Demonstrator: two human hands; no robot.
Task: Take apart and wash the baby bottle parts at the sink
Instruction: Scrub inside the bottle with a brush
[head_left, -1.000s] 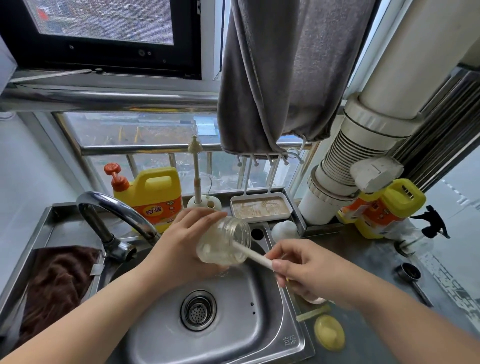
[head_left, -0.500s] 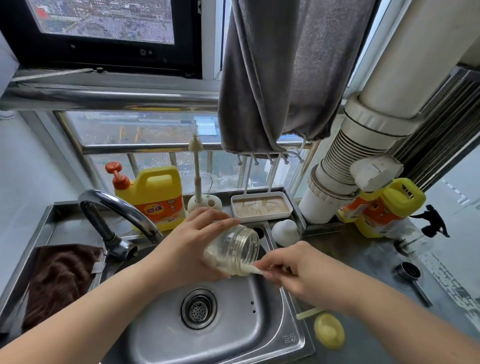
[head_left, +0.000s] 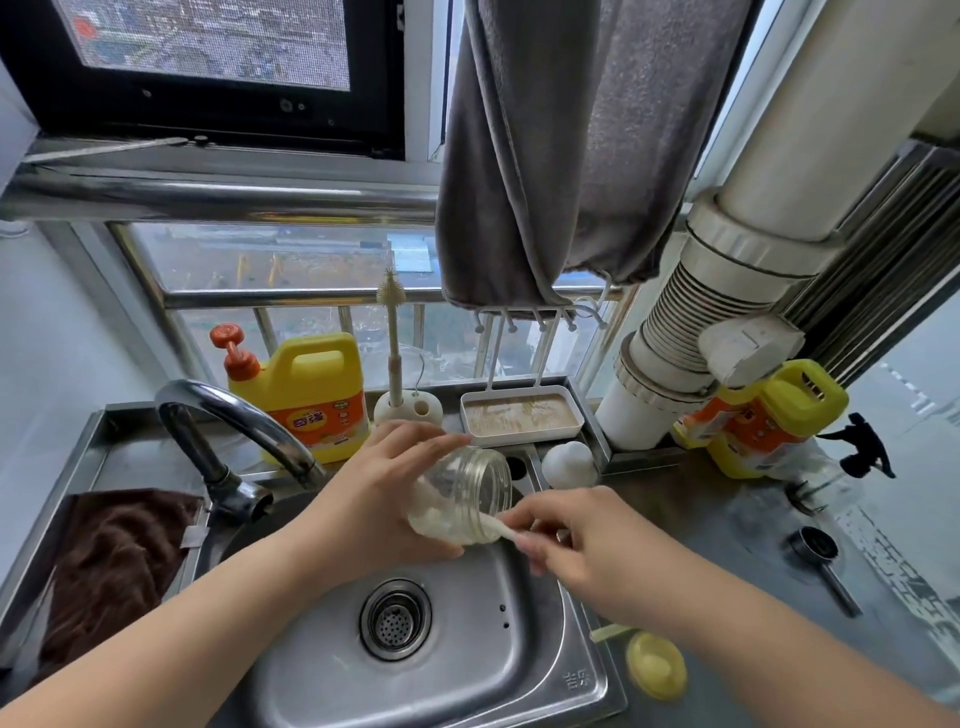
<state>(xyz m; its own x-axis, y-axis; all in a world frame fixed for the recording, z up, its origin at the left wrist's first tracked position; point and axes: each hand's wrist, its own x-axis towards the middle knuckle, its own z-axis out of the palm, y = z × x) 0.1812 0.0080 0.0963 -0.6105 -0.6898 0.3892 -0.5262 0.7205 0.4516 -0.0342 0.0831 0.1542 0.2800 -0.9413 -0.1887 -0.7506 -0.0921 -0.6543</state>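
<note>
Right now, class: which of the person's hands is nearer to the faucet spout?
Left. The left hand grips the bottle just right of the faucet spout; the right hand holds the brush handle beyond the bottle, farther away.

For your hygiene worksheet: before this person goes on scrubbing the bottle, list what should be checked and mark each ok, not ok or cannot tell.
1. Clear glass baby bottle gripped by left hand: ok.
2. White brush handle pinched by right hand, head inside bottle: ok.
3. Bottle held over steel sink basin: ok.
4. Water running from curved chrome tap: not ok, none visible.
5. Soap in bottle: cannot tell.
6. Yellow detergent jug close by: ok.
</note>
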